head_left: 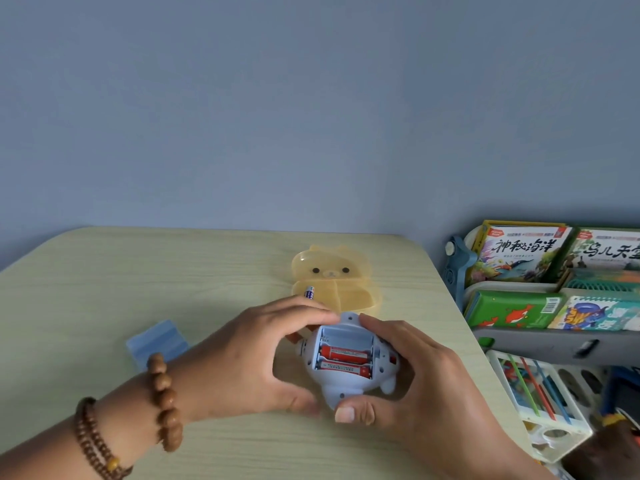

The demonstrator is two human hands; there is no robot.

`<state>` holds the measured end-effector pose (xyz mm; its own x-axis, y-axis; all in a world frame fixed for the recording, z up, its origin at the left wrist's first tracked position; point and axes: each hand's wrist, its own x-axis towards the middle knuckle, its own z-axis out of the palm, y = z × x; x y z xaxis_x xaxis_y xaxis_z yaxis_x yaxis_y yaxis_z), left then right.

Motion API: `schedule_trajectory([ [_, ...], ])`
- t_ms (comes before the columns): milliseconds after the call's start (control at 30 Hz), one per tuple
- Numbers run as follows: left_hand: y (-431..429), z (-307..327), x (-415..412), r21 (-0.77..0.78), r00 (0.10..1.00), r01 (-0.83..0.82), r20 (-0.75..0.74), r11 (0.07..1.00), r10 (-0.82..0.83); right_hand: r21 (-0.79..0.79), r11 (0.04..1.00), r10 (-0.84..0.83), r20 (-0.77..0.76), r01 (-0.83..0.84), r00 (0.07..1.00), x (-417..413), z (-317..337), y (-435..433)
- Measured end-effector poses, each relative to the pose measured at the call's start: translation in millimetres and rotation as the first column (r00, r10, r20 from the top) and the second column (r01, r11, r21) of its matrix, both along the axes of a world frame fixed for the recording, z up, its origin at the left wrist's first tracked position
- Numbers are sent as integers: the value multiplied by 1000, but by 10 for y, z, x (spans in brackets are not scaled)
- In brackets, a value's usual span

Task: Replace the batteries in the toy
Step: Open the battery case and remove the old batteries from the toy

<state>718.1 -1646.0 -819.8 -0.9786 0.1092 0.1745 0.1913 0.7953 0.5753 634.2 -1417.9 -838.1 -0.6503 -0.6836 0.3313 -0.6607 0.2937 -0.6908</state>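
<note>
I see the small white plastic animal-shaped toy [349,362] held belly-up between both hands, just above the pale wood-grain counter [173,271] near its front right part. My left hand [249,358] wraps the toy's left side, fingers curled over its top edge and thumb under the lower edge, clamped on it; beaded wooden bracelets [162,400] sit on that wrist. My right hand [422,379] grips the toy's right side, forefinger on the top edge and thumb pressed against the bottom, also closed on it. The battery compartment is open, and two red cylindrical batteries [343,360] lie side by side in the lower slots, with the upper slot bare. Behind the toy, a translucent yellow bear-shaped plastic tray [346,282] lies flat on the counter, and a white-and-purple battery [309,292] rests in its left section. A pale blue ridged plastic piece [156,341] lies on the counter to the left, beside my left wrist. Children's picture books [519,254] stand on a rack at the right.
</note>
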Motion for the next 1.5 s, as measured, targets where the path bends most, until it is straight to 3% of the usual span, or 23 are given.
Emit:
schedule_trajectory([
  [200,34,-101,-22,28,986,-77,-145,997,80,99,995,-23,60,17,998,51,211,-23],
  [300,110,-83,-5,73,982,-73,-166,995,85,198,973,-139,110,116,984,32,312,-99],
  [400,172,-66,10,104,981,-80,-168,991,97,329,928,-200,47,174,979,46,362,-237],
  [800,218,-45,29,134,989,-78,-111,988,93,524,826,-238,-13,209,971,129,540,-450],
  [1500,238,-45,3,172,992,-61,-98,983,79,426,884,-254,88,194,963,164,501,-378],
])
